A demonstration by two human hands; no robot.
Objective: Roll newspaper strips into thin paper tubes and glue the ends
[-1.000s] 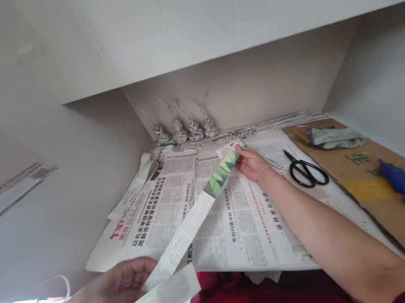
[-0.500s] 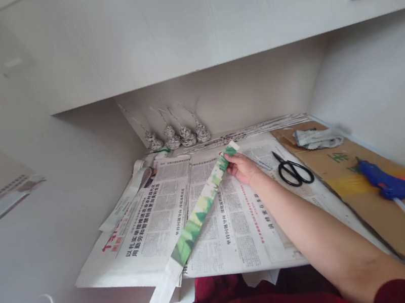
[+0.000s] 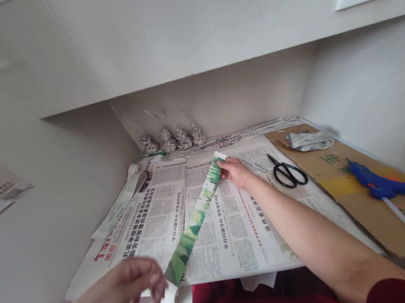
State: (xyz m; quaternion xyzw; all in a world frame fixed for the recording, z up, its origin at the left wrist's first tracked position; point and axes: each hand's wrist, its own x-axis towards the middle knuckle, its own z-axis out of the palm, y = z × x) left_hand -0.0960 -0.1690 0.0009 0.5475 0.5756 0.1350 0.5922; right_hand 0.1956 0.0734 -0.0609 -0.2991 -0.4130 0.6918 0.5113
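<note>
A long paper strip (image 3: 198, 211), printed with green leaves and white at both ends, slants across newspaper sheets (image 3: 233, 228). My right hand (image 3: 234, 171) pinches it near its upper end, thumb on top. At the lower left, my left hand (image 3: 141, 284) hovers by the strip's lower end, which hangs past the table's front edge. Its fingers are loosely bent and slightly blurred, with a gap between thumb and fingers and nothing visible in them. Black-handled scissors (image 3: 286, 171) lie to the right of my right hand.
Several gourd-shaped woven paper pieces (image 3: 183, 139) stand along the back, beside thin rolled paper sticks (image 3: 246, 134). White strips (image 3: 119, 205) lie at left. On the right, cardboard (image 3: 341, 191) carries a blue glue gun (image 3: 388, 183) and a folded cloth (image 3: 310, 140). A cabinet panel overhangs the table.
My left hand has come into view from the lower left, beside the strip's lower end. The right hand still pinches the strip; the view has shifted slightly.
</note>
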